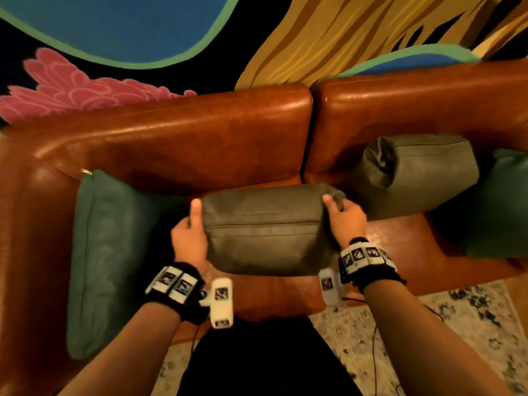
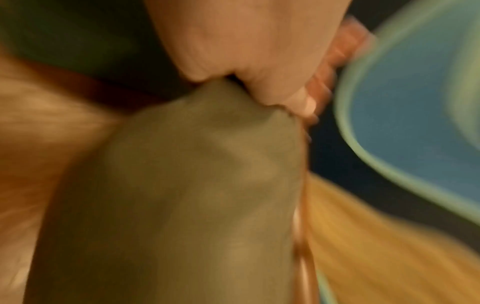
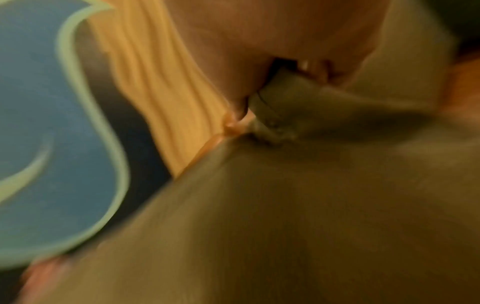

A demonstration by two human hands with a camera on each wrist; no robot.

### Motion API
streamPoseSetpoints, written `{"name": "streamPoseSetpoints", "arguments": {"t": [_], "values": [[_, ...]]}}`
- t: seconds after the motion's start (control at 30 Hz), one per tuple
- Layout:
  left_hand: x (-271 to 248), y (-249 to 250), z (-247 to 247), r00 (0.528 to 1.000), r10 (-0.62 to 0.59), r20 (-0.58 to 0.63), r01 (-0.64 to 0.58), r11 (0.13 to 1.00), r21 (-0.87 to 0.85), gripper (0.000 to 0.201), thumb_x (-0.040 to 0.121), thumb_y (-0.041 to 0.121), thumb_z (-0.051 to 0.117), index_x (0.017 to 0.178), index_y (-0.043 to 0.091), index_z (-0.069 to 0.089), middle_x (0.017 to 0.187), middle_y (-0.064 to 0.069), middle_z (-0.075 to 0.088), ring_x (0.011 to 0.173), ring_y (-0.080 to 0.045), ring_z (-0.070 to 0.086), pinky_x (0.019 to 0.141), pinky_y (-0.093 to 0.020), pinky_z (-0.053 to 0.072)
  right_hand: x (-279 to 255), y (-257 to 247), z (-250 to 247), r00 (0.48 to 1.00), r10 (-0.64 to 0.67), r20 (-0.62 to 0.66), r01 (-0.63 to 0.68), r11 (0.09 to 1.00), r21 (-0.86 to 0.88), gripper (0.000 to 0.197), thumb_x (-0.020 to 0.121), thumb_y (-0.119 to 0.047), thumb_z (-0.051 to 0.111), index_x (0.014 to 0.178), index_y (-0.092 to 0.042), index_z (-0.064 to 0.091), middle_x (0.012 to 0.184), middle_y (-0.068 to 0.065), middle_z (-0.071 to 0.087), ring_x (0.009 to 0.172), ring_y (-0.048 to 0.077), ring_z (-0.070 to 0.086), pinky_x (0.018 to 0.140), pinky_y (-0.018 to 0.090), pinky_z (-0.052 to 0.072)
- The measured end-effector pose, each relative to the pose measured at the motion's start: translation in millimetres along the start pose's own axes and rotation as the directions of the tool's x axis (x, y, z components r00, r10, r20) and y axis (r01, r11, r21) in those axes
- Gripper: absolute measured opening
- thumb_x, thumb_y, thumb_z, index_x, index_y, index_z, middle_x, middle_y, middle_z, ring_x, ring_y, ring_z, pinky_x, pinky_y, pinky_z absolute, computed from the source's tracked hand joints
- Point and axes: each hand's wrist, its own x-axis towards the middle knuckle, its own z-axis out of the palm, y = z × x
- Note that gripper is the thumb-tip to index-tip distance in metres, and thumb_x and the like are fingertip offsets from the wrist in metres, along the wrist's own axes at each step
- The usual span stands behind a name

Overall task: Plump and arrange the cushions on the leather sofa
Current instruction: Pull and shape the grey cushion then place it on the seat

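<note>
At the near edge of the sofa seat, both hands hold the olive-grey cushion (image 1: 265, 230) by its two ends — left hand (image 1: 190, 238) on the left end with thumb up along the top face, right hand (image 1: 347, 221) pinching the far right corner. Wrist views are blurred but agree: left hand (image 2: 249, 51) has fabric bunched under the thumb, right hand (image 3: 272, 51) is closed on a corner seam of the cushion (image 3: 285, 205). So both are clamped on the cushion, neither is spread. Whether it sits on the seat or hangs just above it cannot be told.

Likely step: plumping this one, then setting it back. To do it well, push the ends inward together so the fill bulges to the middle, keep the zipper seam turned down or to the back, then stand it upright against the backrest rather than leaving it flat.

Just left, a teal cushion (image 1: 111, 252) leans at the arm of the leather sofa (image 1: 200, 132). Further right, a second olive cushion (image 1: 414, 172) slumps against the backrest with a crumpled corner — probably needs the same treatment. A second teal cushion (image 1: 503, 201) shows at the right edge. Behind the sofa, a painted mural (image 1: 114, 27).
</note>
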Motion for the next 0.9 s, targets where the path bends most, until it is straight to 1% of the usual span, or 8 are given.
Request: {"name": "streamPoseSetpoints", "arguments": {"t": [0.17,0.3,0.4,0.47,0.67,0.73,0.83,0.9], "values": [[12,27,-38,0.957,0.290,0.030,-0.290,0.938,0.189,0.053,0.097,0.043,0.058,0.062,0.004,0.053,0.055,-0.007,0.049,0.061,-0.014,0.045,0.062,-0.034,0.039,-8,-5,-76,0.985,-0.164,0.062,0.166,0.986,-0.028,0.044,0.094,-0.048,0.059,0.073,-0.009,0.062,0.073,0.009,0.067,0.082,0.028,0.065,0.072,0.029,0.046],[20,10,-20,0.951,0.305,-0.044,-0.275,0.905,0.325,0.058,0.097,0.048,0.056,0.065,0.000,0.057,0.069,-0.025,0.062,0.071,-0.036,0.059,0.071,-0.042,0.044,4,1,-56,0.991,-0.127,0.049,0.136,0.952,-0.275,0.058,0.100,-0.053,0.043,0.086,-0.002,0.067,0.100,0.030,0.068,0.100,0.045,0.063,0.084,0.044,0.047],[15,3,-22,0.943,0.327,0.068,-0.328,0.865,0.380,0.055,0.099,0.044,0.053,0.066,0.001,0.059,0.071,-0.026,0.064,0.072,-0.038,0.061,0.068,-0.039,0.038,-5,4,-39,0.961,-0.250,0.115,0.272,0.925,-0.265,0.056,0.097,-0.055,0.049,0.069,-0.008,0.063,0.076,0.019,0.068,0.080,0.036,0.064,0.071,0.039,0.045],[29,-8,-39,0.964,0.264,-0.038,-0.231,0.897,0.376,0.059,0.100,0.046,0.052,0.071,-0.004,0.063,0.078,-0.032,0.065,0.080,-0.041,0.063,0.072,-0.039,0.038,4,20,-49,0.982,-0.178,0.063,0.187,0.962,-0.199,0.061,0.093,-0.058,0.053,0.058,-0.009,0.052,0.064,0.014,0.060,0.071,0.033,0.058,0.063,0.039,0.037],[20,-40,-7,0.989,0.129,0.068,-0.143,0.953,0.268,0.047,0.097,0.048,0.056,0.080,0.005,0.065,0.083,-0.021,0.069,0.085,-0.038,0.066,0.077,-0.041,0.048,20,38,6,0.971,0.183,-0.155,-0.225,0.918,-0.326,0.045,0.098,-0.046,0.048,0.124,-0.009,0.054,0.132,0.025,0.052,0.124,0.044,0.047,0.101,0.051,0.038],[17,-53,-7,0.985,0.113,0.128,-0.135,0.974,0.181,0.040,0.093,0.050,0.060,0.084,0.011,0.065,0.082,-0.013,0.071,0.082,-0.032,0.067,0.079,-0.051,0.053,-3,26,39,0.977,-0.093,-0.191,-0.005,0.890,-0.456,0.052,0.092,-0.039,0.054,0.136,-0.013,0.046,0.139,0.022,0.046,0.131,0.042,0.040,0.106,0.052,0.033],[12,-63,-8,0.983,0.041,0.181,-0.054,0.996,0.070,0.034,0.088,0.049,0.068,0.096,0.017,0.069,0.093,-0.009,0.074,0.091,-0.025,0.071,0.087,-0.049,0.056,-70,-19,111,0.771,-0.616,0.161,0.622,0.673,-0.400,0.056,0.092,-0.027,0.045,0.145,-0.010,0.043,0.151,0.019,0.042,0.144,0.038,0.033,0.116,0.052,0.029],[7,-68,-8,0.969,-0.052,0.241,0.086,0.987,-0.134,0.027,0.087,0.041,0.068,0.105,0.022,0.071,0.103,-0.006,0.076,0.100,-0.023,0.072,0.092,-0.043,0.056,-117,-51,156,0.556,-0.691,0.461,0.827,0.517,-0.223,0.059,0.093,-0.019,0.042,0.151,-0.011,0.034,0.160,0.015,0.030,0.150,0.032,0.021,0.122,0.050,0.018]]}}
